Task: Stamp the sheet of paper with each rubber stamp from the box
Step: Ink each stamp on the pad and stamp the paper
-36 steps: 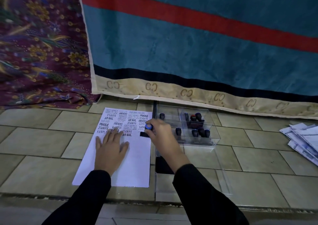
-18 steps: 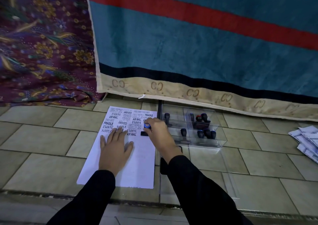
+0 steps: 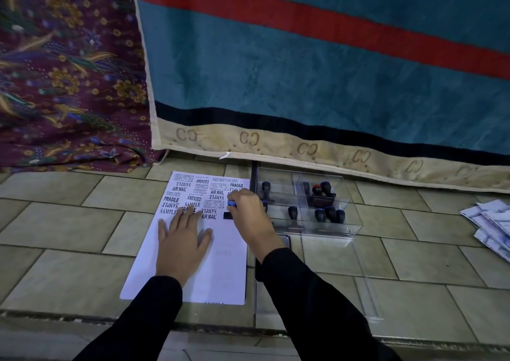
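**Stamp going down**

So the left hand (image 3: 182,239) lies flat on the sheet of paper (image 3: 220,266), fingers spread, probably so it can't slide on the floor tiles (image 3: 69,222). The right hand (image 3: 248,214) has its grip clamped round a blue-topped stamp (image 3: 231,203), base down near the sheet's right edge. The clear box (image 3: 353,217) sits just right of the sheet, handy for swapping.

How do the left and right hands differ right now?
The left hand lies flat, fingers spread, on the sheet of paper; the right hand is curled round a blue-topped rubber stamp. The left hand sits mid-sheet; the right hand near its right edge, beside the clear box. Both wear black sleeves.
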Tool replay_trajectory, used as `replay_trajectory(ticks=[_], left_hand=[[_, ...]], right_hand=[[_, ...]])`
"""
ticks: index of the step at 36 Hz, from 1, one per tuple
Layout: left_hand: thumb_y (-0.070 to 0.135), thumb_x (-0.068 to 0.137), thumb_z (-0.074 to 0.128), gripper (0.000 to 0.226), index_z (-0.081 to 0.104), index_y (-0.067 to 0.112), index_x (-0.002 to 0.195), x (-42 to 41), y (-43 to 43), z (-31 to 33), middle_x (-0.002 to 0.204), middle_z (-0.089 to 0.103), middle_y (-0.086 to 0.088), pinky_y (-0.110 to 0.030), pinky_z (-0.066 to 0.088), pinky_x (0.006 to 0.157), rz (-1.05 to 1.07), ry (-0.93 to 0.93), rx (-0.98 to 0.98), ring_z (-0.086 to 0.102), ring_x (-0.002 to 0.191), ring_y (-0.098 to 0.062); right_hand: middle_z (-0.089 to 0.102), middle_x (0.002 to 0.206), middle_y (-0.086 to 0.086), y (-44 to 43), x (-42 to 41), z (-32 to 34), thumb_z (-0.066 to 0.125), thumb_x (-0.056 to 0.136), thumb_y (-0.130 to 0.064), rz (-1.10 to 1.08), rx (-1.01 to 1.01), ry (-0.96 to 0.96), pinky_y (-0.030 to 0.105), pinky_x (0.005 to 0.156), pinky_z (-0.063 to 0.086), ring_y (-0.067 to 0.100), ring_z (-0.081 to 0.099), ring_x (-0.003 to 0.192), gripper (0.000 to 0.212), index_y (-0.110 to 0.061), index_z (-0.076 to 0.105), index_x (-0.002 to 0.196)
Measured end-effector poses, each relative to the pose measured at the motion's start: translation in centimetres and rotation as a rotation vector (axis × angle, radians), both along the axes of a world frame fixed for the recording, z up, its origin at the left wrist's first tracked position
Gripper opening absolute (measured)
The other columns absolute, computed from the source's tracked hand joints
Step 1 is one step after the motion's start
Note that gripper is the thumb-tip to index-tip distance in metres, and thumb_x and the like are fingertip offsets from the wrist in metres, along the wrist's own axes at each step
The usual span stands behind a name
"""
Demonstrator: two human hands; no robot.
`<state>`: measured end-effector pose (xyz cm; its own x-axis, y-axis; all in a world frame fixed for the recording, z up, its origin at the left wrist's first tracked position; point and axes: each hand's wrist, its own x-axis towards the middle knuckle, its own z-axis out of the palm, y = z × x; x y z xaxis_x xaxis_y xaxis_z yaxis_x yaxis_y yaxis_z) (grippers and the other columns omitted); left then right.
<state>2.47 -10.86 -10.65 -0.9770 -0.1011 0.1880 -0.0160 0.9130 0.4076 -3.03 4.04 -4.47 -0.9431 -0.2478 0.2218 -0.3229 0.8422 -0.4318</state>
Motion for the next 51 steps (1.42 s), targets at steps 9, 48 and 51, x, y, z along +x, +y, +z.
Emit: replay_trajectory(ticks=[9, 48, 51], left_hand=[[0.043, 0.094, 0.044, 0.053, 0.037, 0.021, 0.142, -0.1, 0.0, 0.0, 0.155, 0.027, 0.002, -0.050, -0.001, 0.116, 0.007, 0.004, -0.007, 0.016, 0.145, -0.015], [0.059, 0.081, 0.018, 0.071, 0.040, 0.024, 0.139, 0.0, 0.0, -0.1, 0.153, 0.031, 0.005, -0.047, 0.002, 0.117, 0.007, 0.016, -0.003, 0.019, 0.143, -0.013], [0.059, 0.082, 0.018, 0.071, 0.040, 0.024, 0.139, 0.0, -0.1, -0.1, 0.153, 0.031, 0.005, -0.047, 0.002, 0.116, 0.005, 0.020, -0.004, 0.018, 0.143, -0.012]], right_hand=[[0.055, 0.087, 0.015, 0.4, 0.8, -0.7, 0.049, 0.079, 0.013, 0.026, 0.015, 0.011, 0.036, 0.061, 0.044, 0.030, 0.053, 0.074, 0.018, -0.005, 0.050, 0.077], [0.060, 0.104, 0.017, 10.5, -8.1, 2.2, 0.059, 0.088, -0.007, -0.353, -0.027, -0.088, 0.031, 0.072, 0.046, 0.029, 0.057, 0.090, 0.011, -0.006, 0.057, 0.099], [0.059, 0.098, 0.017, 10.2, -8.2, 2.0, 0.058, 0.089, -0.008, -0.366, -0.008, -0.153, 0.035, 0.067, 0.047, 0.028, 0.055, 0.081, 0.010, -0.010, 0.048, 0.093]])
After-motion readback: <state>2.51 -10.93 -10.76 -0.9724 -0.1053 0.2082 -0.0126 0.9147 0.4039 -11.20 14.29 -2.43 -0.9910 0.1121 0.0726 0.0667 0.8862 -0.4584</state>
